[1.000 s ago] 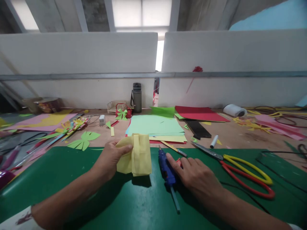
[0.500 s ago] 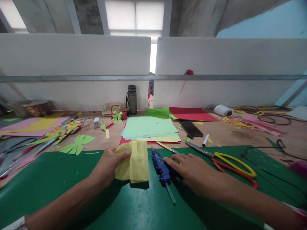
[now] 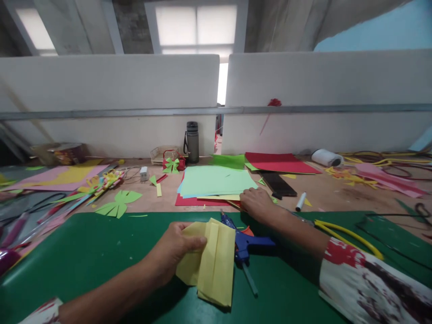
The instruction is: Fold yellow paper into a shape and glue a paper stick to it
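My left hand (image 3: 178, 249) pinches a folded yellow paper piece (image 3: 219, 265), thumb on top, above the green mat (image 3: 101, 265). A flat strip runs down the paper's front. My right hand (image 3: 258, 204) rests with curled fingers at the front right corner of the light green paper stack (image 3: 216, 182). A thin yellowish tool (image 3: 232, 204) pokes out beside its fingertips; whether they grip it is hidden. Between the hands lies a blue glue gun (image 3: 243, 245) with a glue stick (image 3: 250, 280) in its back, partly behind the yellow paper. Scissors (image 3: 351, 234) lie partly under my right forearm.
Behind the mat are a dark phone (image 3: 278, 184), a white marker (image 3: 301, 201), red sheets (image 3: 283, 163), a bottle (image 3: 192, 143) and a small red basket (image 3: 173, 163). Green paper leaves (image 3: 119, 203) lie left. A black cord (image 3: 367, 238) runs at right.
My right hand has moved from beside the glue gun forward to the paper stack's edge. My left hand has brought the yellow paper nearer and rightward, tilting it. The glue gun's handle now shows.
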`<state>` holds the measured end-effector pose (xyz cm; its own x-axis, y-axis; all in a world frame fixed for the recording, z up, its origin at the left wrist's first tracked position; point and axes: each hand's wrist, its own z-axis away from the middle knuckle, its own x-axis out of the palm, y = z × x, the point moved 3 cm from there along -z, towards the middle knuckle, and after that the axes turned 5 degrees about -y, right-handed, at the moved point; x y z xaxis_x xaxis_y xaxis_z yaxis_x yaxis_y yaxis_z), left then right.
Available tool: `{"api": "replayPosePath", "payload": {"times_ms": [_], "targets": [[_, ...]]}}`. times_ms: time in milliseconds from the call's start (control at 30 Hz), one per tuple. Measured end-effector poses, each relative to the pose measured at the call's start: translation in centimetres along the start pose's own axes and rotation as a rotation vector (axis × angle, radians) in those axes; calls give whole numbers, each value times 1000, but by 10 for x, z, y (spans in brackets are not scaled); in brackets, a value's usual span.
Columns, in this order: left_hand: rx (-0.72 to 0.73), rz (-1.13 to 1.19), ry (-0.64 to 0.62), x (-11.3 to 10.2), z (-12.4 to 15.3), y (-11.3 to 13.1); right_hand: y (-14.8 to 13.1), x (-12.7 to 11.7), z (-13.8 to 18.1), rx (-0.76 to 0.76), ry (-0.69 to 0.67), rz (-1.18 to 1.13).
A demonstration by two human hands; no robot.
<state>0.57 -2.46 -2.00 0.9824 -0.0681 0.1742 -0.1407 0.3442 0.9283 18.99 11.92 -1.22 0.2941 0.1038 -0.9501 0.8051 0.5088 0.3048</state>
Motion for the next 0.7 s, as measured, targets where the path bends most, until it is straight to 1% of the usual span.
{"api": "replayPosePath", "payload": {"times_ms": [100, 233, 333, 400, 533, 600, 700], "targets": [[-11, 22, 26, -3, -1, -1, 6, 2, -8, 20, -24, -110], [-16, -7, 39, -5, -1, -1, 13, -1, -11, 61, -20, -324], [-11, -20, 53, -4, 1, 1, 17, -10, -5, 84, 16, -537], [-17, -4, 66, -3, 3, 3, 16, -19, 3, 73, 42, -719], [-17, 34, 107, -2, 6, 6, 1, -33, 22, 15, 52, -1143], [-8, 35, 85, 1, 7, 6, -11, -35, 31, -22, 38, -1338], [-7, -15, 6, 6, 11, 6, -27, -37, 41, -69, 26, -1581]]}}
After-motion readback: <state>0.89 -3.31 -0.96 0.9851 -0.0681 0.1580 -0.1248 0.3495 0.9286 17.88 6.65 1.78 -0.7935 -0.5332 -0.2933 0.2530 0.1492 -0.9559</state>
